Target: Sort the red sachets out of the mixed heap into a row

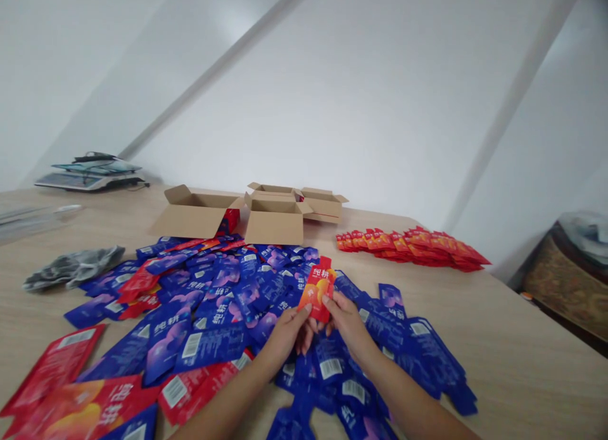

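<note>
Between my two hands is a red pouch [317, 287] with orange fruit pictures and white lettering, held upright above the pile. My left hand [293, 329] pinches its lower left edge, thumb in front. On the lower right side, my right hand [346, 314] grips it the same way. Under and around both hands spread many blue pouches [211, 342], some showing barcodes and some purple fruit pictures. Red pouches [85, 408] lie at the lower left. More red pouches [413, 245] form a long overlapping row at the right.
Open cardboard boxes [274, 228] stand at the back of the wooden table [522, 358]. At the left lies a grey cloth or glove [75, 267]. Flat items are stacked on a scale-like device [90, 179] at the far left. A patterned piece of furniture [570, 285] stands beyond the right edge.
</note>
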A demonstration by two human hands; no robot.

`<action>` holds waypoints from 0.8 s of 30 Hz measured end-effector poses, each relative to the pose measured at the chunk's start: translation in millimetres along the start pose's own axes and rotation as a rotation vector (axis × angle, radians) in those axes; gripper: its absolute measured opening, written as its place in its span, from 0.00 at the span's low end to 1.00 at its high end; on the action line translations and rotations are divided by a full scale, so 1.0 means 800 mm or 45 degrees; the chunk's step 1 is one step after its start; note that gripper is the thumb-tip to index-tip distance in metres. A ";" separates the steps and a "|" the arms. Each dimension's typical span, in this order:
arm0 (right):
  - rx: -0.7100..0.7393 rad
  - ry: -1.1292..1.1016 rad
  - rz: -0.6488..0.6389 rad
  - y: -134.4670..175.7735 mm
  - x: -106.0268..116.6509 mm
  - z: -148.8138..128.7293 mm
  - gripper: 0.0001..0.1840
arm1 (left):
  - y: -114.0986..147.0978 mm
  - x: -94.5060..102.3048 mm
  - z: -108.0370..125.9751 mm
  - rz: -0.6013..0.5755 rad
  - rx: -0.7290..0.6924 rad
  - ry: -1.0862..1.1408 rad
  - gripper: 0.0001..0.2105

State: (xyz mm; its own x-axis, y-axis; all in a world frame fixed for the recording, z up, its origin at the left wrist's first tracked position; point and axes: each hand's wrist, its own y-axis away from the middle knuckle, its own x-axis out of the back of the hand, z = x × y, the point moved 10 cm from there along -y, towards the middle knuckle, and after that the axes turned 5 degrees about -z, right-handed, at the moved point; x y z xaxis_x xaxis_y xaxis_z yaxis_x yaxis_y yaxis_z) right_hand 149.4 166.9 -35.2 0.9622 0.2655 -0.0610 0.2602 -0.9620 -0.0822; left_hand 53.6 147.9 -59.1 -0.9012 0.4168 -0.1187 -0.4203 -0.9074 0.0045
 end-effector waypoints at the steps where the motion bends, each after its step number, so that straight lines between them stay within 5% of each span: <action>1: 0.014 0.045 0.060 -0.006 0.017 -0.005 0.22 | -0.001 -0.004 -0.002 -0.027 0.016 -0.002 0.29; 6: 0.139 0.309 0.452 -0.060 0.150 -0.037 0.20 | 0.005 0.000 -0.009 0.092 0.065 -0.103 0.29; 10: -0.097 0.294 0.527 -0.121 0.243 -0.023 0.15 | 0.007 0.002 -0.013 0.113 0.052 -0.158 0.29; 13: -0.181 0.314 0.514 -0.157 0.283 -0.024 0.12 | 0.006 0.004 -0.020 0.110 0.075 -0.165 0.29; 18: -0.164 0.415 0.460 -0.203 0.296 -0.027 0.16 | 0.004 0.004 -0.031 0.101 0.115 -0.100 0.29; 24: -0.175 0.367 0.363 -0.262 0.237 0.034 0.15 | 0.004 0.004 -0.035 0.074 0.108 -0.092 0.28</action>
State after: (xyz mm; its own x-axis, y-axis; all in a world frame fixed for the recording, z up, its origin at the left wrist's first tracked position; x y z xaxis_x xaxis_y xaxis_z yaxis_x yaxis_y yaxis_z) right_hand 275.4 420.7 -56.6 0.9752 -0.0218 0.2201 -0.0296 -0.9990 0.0322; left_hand 52.6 144.7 -87.5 -0.9282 0.3694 -0.0443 -0.3720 -0.9236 0.0933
